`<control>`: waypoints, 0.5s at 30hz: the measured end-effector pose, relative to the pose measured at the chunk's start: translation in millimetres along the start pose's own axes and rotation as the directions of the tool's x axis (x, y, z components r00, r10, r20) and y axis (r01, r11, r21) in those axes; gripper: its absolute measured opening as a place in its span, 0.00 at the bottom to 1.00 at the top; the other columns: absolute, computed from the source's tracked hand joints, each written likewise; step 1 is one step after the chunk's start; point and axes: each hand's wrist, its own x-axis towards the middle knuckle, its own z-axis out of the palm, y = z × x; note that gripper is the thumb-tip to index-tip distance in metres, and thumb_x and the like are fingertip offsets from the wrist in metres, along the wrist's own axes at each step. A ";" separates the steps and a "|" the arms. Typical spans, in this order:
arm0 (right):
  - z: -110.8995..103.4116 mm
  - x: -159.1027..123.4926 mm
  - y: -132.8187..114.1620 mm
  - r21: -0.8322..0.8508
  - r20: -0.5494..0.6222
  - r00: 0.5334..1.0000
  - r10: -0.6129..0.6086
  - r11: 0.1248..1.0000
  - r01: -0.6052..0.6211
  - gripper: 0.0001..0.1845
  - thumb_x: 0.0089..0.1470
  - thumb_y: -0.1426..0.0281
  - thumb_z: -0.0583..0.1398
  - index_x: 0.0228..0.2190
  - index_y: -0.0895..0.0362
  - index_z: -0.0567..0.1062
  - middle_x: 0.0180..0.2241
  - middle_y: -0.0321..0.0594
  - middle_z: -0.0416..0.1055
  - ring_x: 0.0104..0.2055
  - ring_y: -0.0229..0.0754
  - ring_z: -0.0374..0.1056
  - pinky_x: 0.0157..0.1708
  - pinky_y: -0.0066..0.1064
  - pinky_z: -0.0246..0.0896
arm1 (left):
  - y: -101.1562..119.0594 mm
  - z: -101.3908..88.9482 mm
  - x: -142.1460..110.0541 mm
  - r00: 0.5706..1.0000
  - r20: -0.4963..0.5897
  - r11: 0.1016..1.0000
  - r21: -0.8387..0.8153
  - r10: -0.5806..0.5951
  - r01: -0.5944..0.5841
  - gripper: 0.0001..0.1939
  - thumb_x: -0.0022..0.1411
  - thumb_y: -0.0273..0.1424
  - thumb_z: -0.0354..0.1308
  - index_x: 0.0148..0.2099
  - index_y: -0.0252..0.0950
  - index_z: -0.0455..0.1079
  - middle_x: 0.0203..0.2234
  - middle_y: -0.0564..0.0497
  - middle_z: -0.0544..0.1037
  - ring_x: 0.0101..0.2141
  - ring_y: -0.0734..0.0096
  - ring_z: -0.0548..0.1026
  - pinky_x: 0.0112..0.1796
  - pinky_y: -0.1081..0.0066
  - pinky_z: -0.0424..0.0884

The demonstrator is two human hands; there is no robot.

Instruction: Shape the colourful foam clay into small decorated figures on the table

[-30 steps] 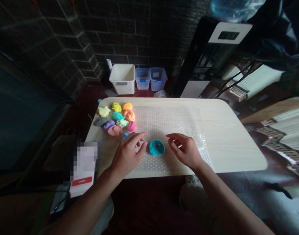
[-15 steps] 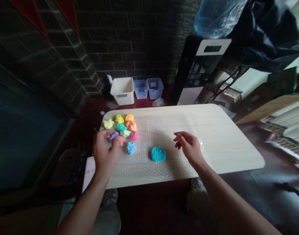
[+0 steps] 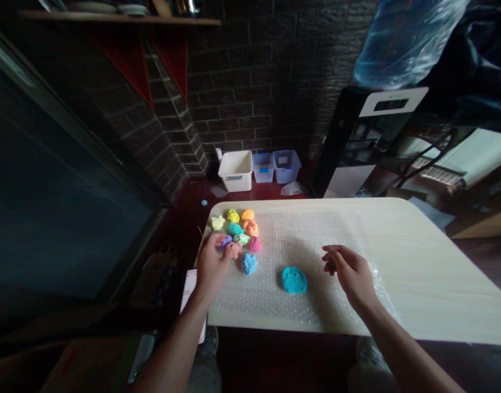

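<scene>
My left hand [image 3: 212, 261] is over the left side of the table, its thumb and fingers apart around a purple clay lump [image 3: 226, 240] and a salmon-pink clay lump [image 3: 234, 250]. The fingertips are at the purple lump; a firm grip on it does not show. My right hand [image 3: 348, 270] hovers to the right, fingers loosely bent and partly apart, with nothing visible in them. Between the hands a flattened turquoise clay disc [image 3: 294, 280] with small marks near its top lies on bubble wrap [image 3: 275, 311]. A blue clay lump [image 3: 249, 263] lies right of my left thumb.
More clay lumps sit at the table's back left: yellow [image 3: 233, 215], orange [image 3: 251, 227], teal [image 3: 235, 228] and magenta [image 3: 254, 244]. A phone [image 3: 188, 286] is by the left edge of the pale table [image 3: 430, 273]. Bins [image 3: 236, 180] and a water dispenser [image 3: 348, 147] stand behind.
The camera view has swung, so the whole scene sits lower and further right. Both hands keep about the same places relative to the clay.
</scene>
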 end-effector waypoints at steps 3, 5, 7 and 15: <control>0.1 -2.0 -2.0 -0.057 0.017 1.000 -0.020 0.998 0.021 0.20 0.57 0.54 0.63 0.36 0.61 0.81 0.26 0.44 0.77 0.22 0.40 0.70 0.21 0.30 0.63 | 5.6 -0.6 -3.0 0.995 0.065 0.988 0.136 0.070 -0.079 0.13 0.62 0.33 0.61 0.49 0.37 0.73 0.43 0.44 0.78 0.45 0.55 0.78 0.47 0.58 0.74; -0.2 -3.1 -3.9 -0.081 0.027 0.999 -0.035 0.996 0.037 0.21 0.58 0.53 0.63 0.36 0.60 0.81 0.26 0.44 0.77 0.22 0.40 0.70 0.21 0.30 0.64 | 9.0 -0.8 -4.5 0.987 0.094 0.966 0.210 0.131 -0.149 0.12 0.64 0.33 0.61 0.49 0.37 0.75 0.44 0.43 0.77 0.46 0.54 0.77 0.49 0.57 0.73; -0.9 -3.5 -5.0 -0.105 0.038 0.998 -0.048 0.993 0.052 0.22 0.59 0.52 0.62 0.36 0.60 0.80 0.26 0.44 0.77 0.22 0.41 0.70 0.21 0.30 0.64 | 11.1 -0.8 -5.3 0.978 0.129 0.950 0.248 0.163 -0.191 0.10 0.65 0.33 0.60 0.47 0.37 0.76 0.43 0.44 0.77 0.45 0.55 0.77 0.48 0.58 0.73; -2.9 -3.2 3.2 -0.143 0.069 0.996 -0.061 0.987 0.071 0.23 0.59 0.51 0.62 0.39 0.60 0.81 0.27 0.44 0.78 0.23 0.42 0.71 0.23 0.32 0.66 | 8.5 1.3 -6.8 0.970 0.178 0.947 0.245 0.167 -0.208 0.07 0.65 0.30 0.61 0.45 0.40 0.77 0.41 0.45 0.75 0.42 0.56 0.78 0.45 0.60 0.74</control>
